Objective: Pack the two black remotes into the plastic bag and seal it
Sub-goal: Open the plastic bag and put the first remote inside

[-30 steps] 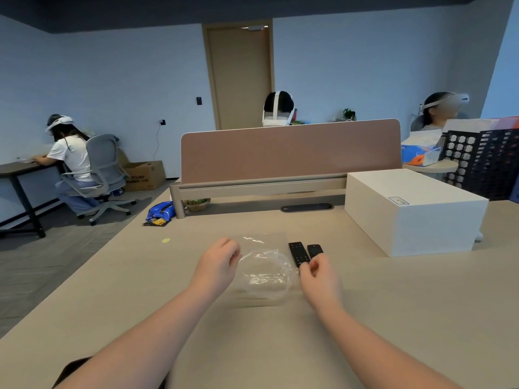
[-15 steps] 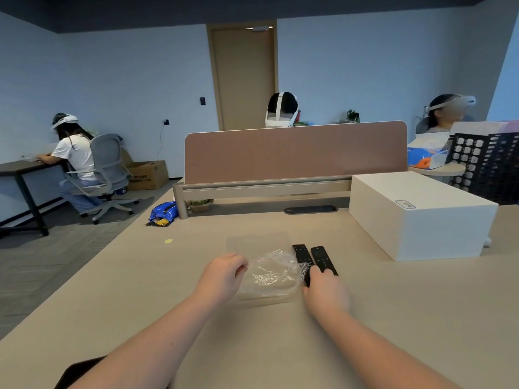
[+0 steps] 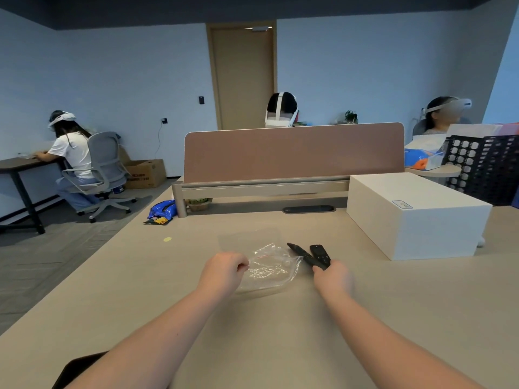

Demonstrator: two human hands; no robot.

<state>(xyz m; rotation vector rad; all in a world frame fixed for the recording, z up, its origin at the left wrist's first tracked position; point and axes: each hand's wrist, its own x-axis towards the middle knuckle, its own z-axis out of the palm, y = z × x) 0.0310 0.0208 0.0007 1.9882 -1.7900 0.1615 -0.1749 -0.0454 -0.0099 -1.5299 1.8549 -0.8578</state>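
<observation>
Your right hand (image 3: pixel 334 279) is wrapped around the near ends of both black remotes (image 3: pixel 310 255), fingers clamped on them together. The two remotes fan out from your fist in a narrow V, their far ends pointing away from you and a little left, and they look lifted just off the desk (image 3: pixel 280 332), though the far tips may be touching it; that is hard to tell from here. The left remote's tip sits right beside the right edge of the plastic bag (image 3: pixel 269 269).

Your left hand (image 3: pixel 223 272) is closed in a loose fist on the bag's left edge, thumb and fingers pinched on the clear film. The bag lies crumpled on the desk between your two hands, and nothing dark shows inside it. Whether its mouth is open cannot be made out through the wrinkles.

Off to your right stands a white box (image 3: pixel 415 217), well apart from the remotes. Straight ahead, a brown divider panel (image 3: pixel 293 151) runs across the far edge of the desk. A small yellow dot (image 3: pixel 167 239) sits on the desk surface over to the left.
</observation>
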